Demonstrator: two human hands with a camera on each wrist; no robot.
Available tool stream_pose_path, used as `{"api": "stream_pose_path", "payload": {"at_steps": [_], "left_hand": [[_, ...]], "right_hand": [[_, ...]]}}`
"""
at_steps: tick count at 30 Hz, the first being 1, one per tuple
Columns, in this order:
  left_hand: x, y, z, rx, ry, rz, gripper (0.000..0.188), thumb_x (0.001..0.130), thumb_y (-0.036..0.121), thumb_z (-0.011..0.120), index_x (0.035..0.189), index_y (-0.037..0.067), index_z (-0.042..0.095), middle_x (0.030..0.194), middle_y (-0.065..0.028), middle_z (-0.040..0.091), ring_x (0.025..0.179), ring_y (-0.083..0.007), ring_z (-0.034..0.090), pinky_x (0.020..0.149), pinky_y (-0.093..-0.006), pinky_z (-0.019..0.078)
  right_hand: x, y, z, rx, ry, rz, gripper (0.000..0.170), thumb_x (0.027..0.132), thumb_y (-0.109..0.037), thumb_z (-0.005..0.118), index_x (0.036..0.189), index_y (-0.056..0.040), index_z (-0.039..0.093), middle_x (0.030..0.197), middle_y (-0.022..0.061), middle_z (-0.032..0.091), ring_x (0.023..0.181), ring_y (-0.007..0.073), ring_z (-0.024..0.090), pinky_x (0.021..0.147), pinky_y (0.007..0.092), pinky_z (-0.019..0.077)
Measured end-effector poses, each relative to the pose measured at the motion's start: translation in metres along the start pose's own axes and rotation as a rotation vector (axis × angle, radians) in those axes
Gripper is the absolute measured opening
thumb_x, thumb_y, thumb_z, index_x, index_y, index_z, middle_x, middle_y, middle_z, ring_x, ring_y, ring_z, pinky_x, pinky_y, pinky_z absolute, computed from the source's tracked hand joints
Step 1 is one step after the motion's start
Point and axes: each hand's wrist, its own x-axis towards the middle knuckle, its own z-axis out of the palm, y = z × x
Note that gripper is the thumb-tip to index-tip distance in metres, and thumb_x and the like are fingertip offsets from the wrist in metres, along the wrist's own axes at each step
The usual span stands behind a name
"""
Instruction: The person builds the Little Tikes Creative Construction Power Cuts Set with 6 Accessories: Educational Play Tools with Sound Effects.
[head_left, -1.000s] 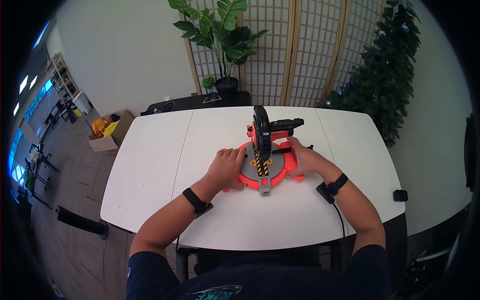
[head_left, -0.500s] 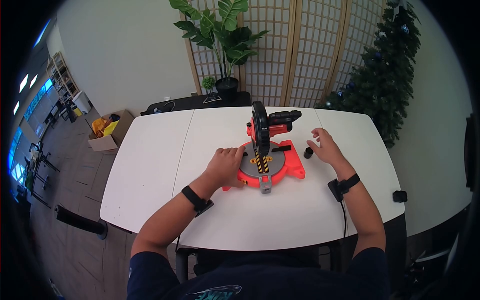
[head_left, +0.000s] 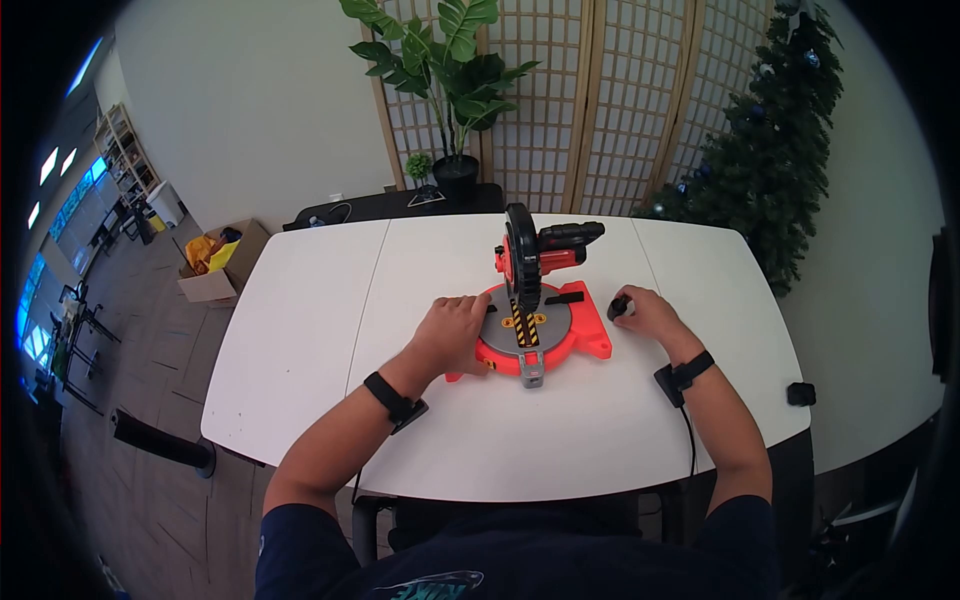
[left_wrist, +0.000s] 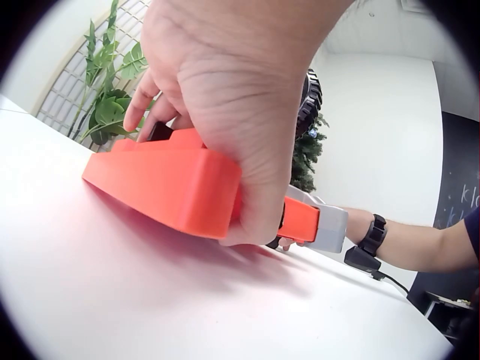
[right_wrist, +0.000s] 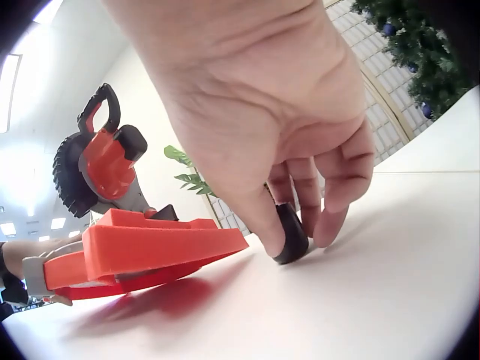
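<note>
A toy miter saw [head_left: 592,322] with an orange-red base, a grey round turntable and a black toothed blade stands on the white table. My left hand [head_left: 448,333] grips the left side of its base, fingers over the top and thumb down at the front edge. To the right of the base, my right hand [head_left: 652,317] pinches a small black cylindrical piece [right_wrist: 292,235] between thumb and fingers, low at the tabletop. The saw's black handle [head_left: 570,235] points right, with the blade head raised above the turntable.
The white table [head_left: 300,350] spreads around the saw. A small black object [head_left: 800,392] lies near its right edge. Behind stand a potted plant [head_left: 457,175], a lattice screen [head_left: 535,110] and a decorated tree [head_left: 770,150]. A cardboard box [head_left: 245,262] sits left of the table.
My right hand has let go of the base's right side, moved right, and taken hold of the small black piece. My left hand stays on the base.
</note>
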Motion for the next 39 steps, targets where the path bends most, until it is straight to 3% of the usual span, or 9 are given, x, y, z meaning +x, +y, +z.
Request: {"api": "stream_pose_path", "payload": {"at_steps": [3, 9, 16, 18, 20, 22, 27, 34, 39], "left_hand": [[0.0, -0.001, 0.001, -0.008, 0.011, 0.002, 0.107, 0.055, 0.048, 0.09, 0.139, 0.002, 0.042, 0.124, -0.018, 0.064, 0.116, -0.0324, 0.064, 0.107, -0.0413, 0.0445], [-0.001, 0.001, 0.003, -0.012, 0.035, -0.005, 0.103, 0.055, 0.046, 0.09, 0.136, 0.002, 0.044, 0.123, -0.0182, 0.064, 0.114, -0.0328, 0.065, 0.105, -0.0412, 0.0456], [0.0, 0.003, 0.001, -0.028, 0.033, -0.031, 0.1, 0.054, 0.046, 0.09, 0.132, 0.001, 0.046, 0.118, -0.0184, 0.067, 0.109, -0.0338, 0.067, 0.101, -0.0412, 0.0483], [0.001, 0.003, -0.002, -0.033, 0.023, -0.035, 0.101, 0.054, 0.046, 0.09, 0.133, 0.001, 0.046, 0.118, -0.0185, 0.067, 0.109, -0.0339, 0.068, 0.101, -0.041, 0.0486], [0.002, 0.004, -0.004, -0.038, 0.014, -0.039, 0.101, 0.054, 0.047, 0.09, 0.133, 0.0, 0.046, 0.118, -0.0186, 0.067, 0.109, -0.034, 0.068, 0.101, -0.0409, 0.049], [0.003, 0.004, -0.006, -0.047, -0.01, -0.052, 0.103, 0.054, 0.047, 0.089, 0.134, 0.0, 0.046, 0.118, -0.0189, 0.067, 0.109, -0.0343, 0.068, 0.1, -0.041, 0.0495], [0.004, 0.003, -0.007, -0.059, -0.014, -0.059, 0.103, 0.053, 0.047, 0.089, 0.134, -0.001, 0.046, 0.119, -0.0192, 0.067, 0.109, -0.0347, 0.068, 0.099, -0.0415, 0.0502], [0.004, 0.004, -0.009, -0.075, -0.024, -0.074, 0.102, 0.054, 0.046, 0.089, 0.134, -0.001, 0.046, 0.119, -0.0196, 0.067, 0.11, -0.0352, 0.067, 0.098, -0.0416, 0.0504], [0.004, 0.004, -0.006, -0.073, -0.016, -0.075, 0.099, 0.055, 0.045, 0.087, 0.133, -0.001, 0.046, 0.119, -0.0197, 0.067, 0.11, -0.0355, 0.067, 0.098, -0.0413, 0.0507]], "right_hand": [[-0.005, -0.01, -0.01, -0.053, -0.003, 0.051, 0.044, 0.075, -0.023, 0.083, 0.11, -0.0036, 0.064, 0.103, 0.0137, 0.072, 0.095, 0.03, 0.071, 0.083, 0.0396, 0.0555], [-0.028, -0.043, -0.03, 0.264, 0.094, -0.091, 0.042, 0.078, -0.023, 0.083, 0.106, -0.0007, 0.061, 0.092, 0.0146, 0.07, 0.083, 0.0247, 0.07, 0.072, 0.036, 0.0552], [-0.063, -0.074, -0.021, 0.33, -0.099, -0.242, 0.05, 0.084, -0.021, 0.084, 0.121, 0.0032, 0.061, 0.094, 0.0066, 0.066, 0.081, 0.0128, 0.065, 0.066, 0.0281, 0.0565], [-0.074, -0.088, -0.017, 0.576, -0.293, -0.102, 0.049, 0.087, -0.019, 0.082, 0.122, 0.0055, 0.059, 0.094, 0.0063, 0.063, 0.08, 0.0123, 0.065, 0.064, 0.0275, 0.0589], [-0.08, -0.09, -0.007, 0.633, -0.342, -0.095, 0.049, 0.089, -0.016, 0.08, 0.125, 0.0064, 0.055, 0.1, 0.0075, 0.06, 0.082, 0.0128, 0.067, 0.065, 0.028, 0.0618], [-0.085, -0.092, 0.002, 0.835, -0.486, -0.036, 0.057, 0.088, -0.018, 0.081, 0.13, 0.0085, 0.053, 0.111, 0.0158, 0.064, 0.089, 0.0181, 0.07, 0.069, 0.03, 0.0628], [-0.092, -0.098, 0.015, 0.917, -0.703, -0.006, 0.047, 0.095, -0.011, 0.072, 0.133, 0.0076, 0.051, 0.121, 0.0122, 0.063, 0.1, 0.0226, 0.073, 0.074, 0.0311, 0.0635], [-0.097, -0.103, 0.023, 0.921, -0.802, 0.025, 0.05, 0.101, -0.021, 0.065, 0.139, 0.0072, 0.049, 0.117, 0.0108, 0.066, 0.1, 0.0205, 0.074, 0.07, 0.0283, 0.0588], [-0.098, -0.106, 0.029, 1.107, -0.809, 0.183, 0.04, 0.103, -0.023, 0.064, 0.132, 0.002, 0.055, 0.113, 0.0073, 0.066, 0.1, 0.018, 0.073, 0.07, 0.0256, 0.0556]]}}
